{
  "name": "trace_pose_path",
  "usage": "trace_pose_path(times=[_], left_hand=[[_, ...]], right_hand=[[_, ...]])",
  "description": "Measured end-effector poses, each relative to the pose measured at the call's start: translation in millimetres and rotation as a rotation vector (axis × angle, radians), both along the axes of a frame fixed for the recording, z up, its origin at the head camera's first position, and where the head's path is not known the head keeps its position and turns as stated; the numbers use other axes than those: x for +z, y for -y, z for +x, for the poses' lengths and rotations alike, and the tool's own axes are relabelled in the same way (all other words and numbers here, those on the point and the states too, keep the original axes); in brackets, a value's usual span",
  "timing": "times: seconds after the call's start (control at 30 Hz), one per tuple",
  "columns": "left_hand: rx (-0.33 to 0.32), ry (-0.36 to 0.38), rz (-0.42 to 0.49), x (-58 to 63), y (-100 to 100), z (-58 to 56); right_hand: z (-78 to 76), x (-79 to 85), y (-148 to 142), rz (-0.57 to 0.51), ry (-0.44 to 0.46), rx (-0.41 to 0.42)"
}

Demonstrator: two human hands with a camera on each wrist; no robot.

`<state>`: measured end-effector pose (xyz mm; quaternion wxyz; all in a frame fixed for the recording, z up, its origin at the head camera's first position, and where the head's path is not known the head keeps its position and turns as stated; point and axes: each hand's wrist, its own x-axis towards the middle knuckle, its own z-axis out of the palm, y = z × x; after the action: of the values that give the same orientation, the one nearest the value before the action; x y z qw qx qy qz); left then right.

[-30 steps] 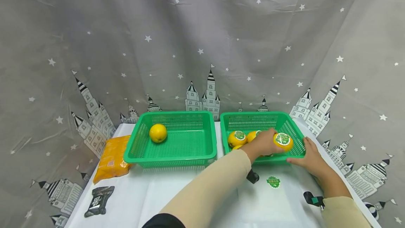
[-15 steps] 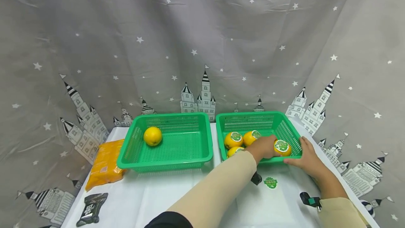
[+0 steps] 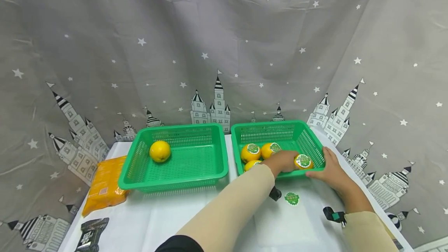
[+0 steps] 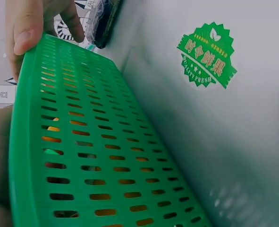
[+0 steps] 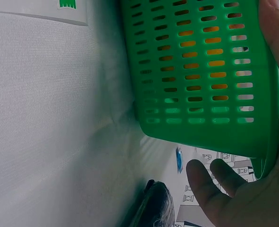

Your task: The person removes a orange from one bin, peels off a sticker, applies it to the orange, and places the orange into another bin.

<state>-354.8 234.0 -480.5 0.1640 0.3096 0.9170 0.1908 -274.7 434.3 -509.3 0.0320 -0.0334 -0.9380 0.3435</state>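
My left hand (image 3: 284, 161) reaches over the front rim of the right green basket (image 3: 269, 126) and grips an orange (image 3: 303, 161) bearing a round green-and-white sticker. Beside it in that basket lie other stickered oranges (image 3: 250, 153), some partly behind the hand. With my right hand (image 3: 334, 172) I hold the basket's front right corner. Its thumb (image 4: 28, 30) lies on the front rim in the left wrist view, and its fingers (image 5: 207, 189) extend past the right end in the right wrist view. The left fingertips are mostly hidden.
A second green basket (image 3: 175, 185) on the left holds one orange (image 3: 160, 151). Left of it are an orange plastic packet (image 3: 105, 186) and a black wrapped packet (image 3: 91, 234). A loose green sticker (image 3: 291, 198) lies before the right basket. A dark plastic-wrapped item (image 5: 158, 205) lies beyond its right end.
My left hand has lowered the orange further into the right basket. The right hand keeps its place at the corner. The head view has shifted, so everything appears further left.
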Motion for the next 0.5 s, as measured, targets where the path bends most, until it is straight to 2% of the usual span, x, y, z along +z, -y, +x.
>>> trace_pose_path(times=[0.13, 0.27, 0.4, 0.5], left_hand=[[0.025, -0.008, -0.05, -2.2, 2.4, 0.4], [0.04, -0.027, -0.072, -2.7, 2.1, -1.8], [0.045, -0.048, -0.022, -2.6, 4.5, -2.9], [0.048, -0.066, 0.068, 1.4, 15.5, 1.7]], right_hand=[[-0.7, -3.2, 2.4, 0.001, 0.017, -0.001], [-1.2, 0.5, 4.5, 0.021, -0.002, 0.004], [-0.9, 4.7, 4.7, 0.041, -0.001, 0.001], [0.1, 4.9, 3.0, 0.049, 0.011, -0.007]])
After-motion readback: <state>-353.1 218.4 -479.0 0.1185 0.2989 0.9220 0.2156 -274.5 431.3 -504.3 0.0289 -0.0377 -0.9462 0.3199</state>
